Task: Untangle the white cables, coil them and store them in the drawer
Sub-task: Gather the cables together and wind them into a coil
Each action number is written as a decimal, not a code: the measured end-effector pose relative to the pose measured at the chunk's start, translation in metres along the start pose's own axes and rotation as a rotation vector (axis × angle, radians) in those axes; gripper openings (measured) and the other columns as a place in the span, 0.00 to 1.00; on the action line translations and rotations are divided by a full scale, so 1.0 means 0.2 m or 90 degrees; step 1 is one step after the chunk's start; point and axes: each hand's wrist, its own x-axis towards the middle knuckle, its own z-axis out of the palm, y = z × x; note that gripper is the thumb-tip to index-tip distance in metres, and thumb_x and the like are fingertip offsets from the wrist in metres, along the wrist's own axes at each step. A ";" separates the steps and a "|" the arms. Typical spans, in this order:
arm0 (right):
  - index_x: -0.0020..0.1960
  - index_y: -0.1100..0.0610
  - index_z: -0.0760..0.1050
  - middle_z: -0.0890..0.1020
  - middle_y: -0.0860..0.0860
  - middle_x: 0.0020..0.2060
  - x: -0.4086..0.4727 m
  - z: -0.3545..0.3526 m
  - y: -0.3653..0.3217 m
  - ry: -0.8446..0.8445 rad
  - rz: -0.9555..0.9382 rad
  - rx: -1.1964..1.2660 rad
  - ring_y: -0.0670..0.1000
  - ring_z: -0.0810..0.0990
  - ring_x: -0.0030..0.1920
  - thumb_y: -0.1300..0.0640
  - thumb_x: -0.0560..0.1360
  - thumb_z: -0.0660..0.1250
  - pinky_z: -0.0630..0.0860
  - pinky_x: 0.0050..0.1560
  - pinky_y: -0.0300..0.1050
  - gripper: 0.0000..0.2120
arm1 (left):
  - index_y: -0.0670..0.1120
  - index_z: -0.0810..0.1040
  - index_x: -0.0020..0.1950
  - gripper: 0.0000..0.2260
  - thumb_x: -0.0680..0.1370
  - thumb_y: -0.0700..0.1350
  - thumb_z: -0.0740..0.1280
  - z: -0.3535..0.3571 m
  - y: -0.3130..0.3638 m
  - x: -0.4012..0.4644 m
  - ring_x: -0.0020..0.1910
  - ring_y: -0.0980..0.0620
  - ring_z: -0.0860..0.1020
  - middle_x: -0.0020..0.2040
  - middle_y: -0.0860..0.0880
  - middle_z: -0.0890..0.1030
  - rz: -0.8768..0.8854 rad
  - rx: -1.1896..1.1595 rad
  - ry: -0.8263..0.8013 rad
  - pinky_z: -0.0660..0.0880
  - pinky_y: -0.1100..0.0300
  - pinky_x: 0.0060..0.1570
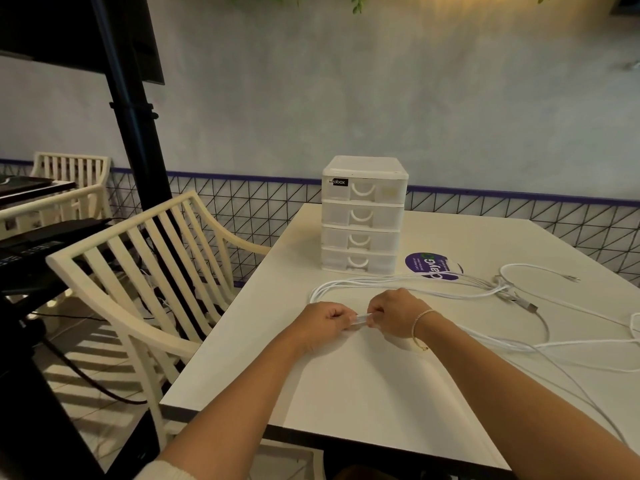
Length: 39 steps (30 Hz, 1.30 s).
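Translucent plastic drawer unit [363,216], matt table [381,393]

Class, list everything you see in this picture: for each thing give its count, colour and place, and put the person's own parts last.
drawer unit: one, white, four shut drawers, far side of the table
white cables: a tangled bunch, count unclear, spread across the table's right half
sticker: one, purple, on the table right of the drawer unit
table: one, white, centre
chairs: two, cream, slatted, left of the table
black stand: one, left background
wire grid: black, along the wall
bracelet: one, pale, right wrist
left hand: pinches a cable
right hand: pinches the same cable
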 end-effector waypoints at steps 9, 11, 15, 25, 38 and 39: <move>0.42 0.49 0.72 0.81 0.50 0.38 -0.08 -0.08 0.07 -0.109 -0.015 0.149 0.46 0.73 0.31 0.62 0.71 0.64 0.70 0.36 0.38 0.08 | 0.51 0.80 0.39 0.06 0.76 0.46 0.67 0.00 0.02 0.01 0.33 0.60 0.69 0.31 0.56 0.74 0.037 0.147 0.015 0.64 0.68 0.35; 0.45 0.51 0.73 0.82 0.52 0.37 -0.12 -0.12 0.14 -0.158 -0.003 0.168 0.47 0.72 0.26 0.64 0.71 0.63 0.69 0.31 0.39 0.09 | 0.51 0.79 0.39 0.06 0.76 0.46 0.67 0.00 0.02 0.01 0.34 0.61 0.70 0.32 0.57 0.75 0.039 0.152 0.009 0.64 0.69 0.36; 0.43 0.51 0.72 0.81 0.49 0.33 -0.16 -0.18 0.25 -0.232 0.028 0.137 0.48 0.75 0.24 0.65 0.73 0.61 0.67 0.28 0.38 0.09 | 0.51 0.80 0.40 0.06 0.76 0.47 0.67 0.00 0.03 0.00 0.35 0.62 0.70 0.32 0.59 0.75 0.045 0.152 -0.004 0.64 0.70 0.36; 0.41 0.50 0.74 0.78 0.46 0.30 -0.31 -0.41 0.60 -0.322 0.193 -0.127 0.42 0.75 0.24 0.64 0.73 0.62 0.70 0.27 0.36 0.10 | 0.51 0.80 0.40 0.06 0.77 0.46 0.67 -0.01 0.03 -0.01 0.34 0.63 0.71 0.34 0.59 0.75 0.032 0.131 -0.002 0.65 0.76 0.31; 0.67 0.58 0.71 0.77 0.53 0.63 -0.28 -0.31 0.63 -0.157 0.319 -0.337 0.54 0.77 0.61 0.45 0.68 0.71 0.73 0.62 0.46 0.31 | 0.49 0.81 0.43 0.06 0.78 0.46 0.66 -0.01 0.03 0.00 0.38 0.60 0.73 0.38 0.56 0.78 0.015 0.116 0.003 0.66 0.76 0.35; 0.65 0.56 0.72 0.77 0.53 0.63 -0.24 -0.29 0.54 -0.088 0.249 -0.289 0.55 0.76 0.61 0.44 0.69 0.70 0.73 0.62 0.47 0.28 | 0.49 0.81 0.42 0.06 0.78 0.46 0.66 -0.01 0.03 -0.01 0.38 0.61 0.73 0.37 0.57 0.78 0.014 0.115 0.003 0.66 0.75 0.35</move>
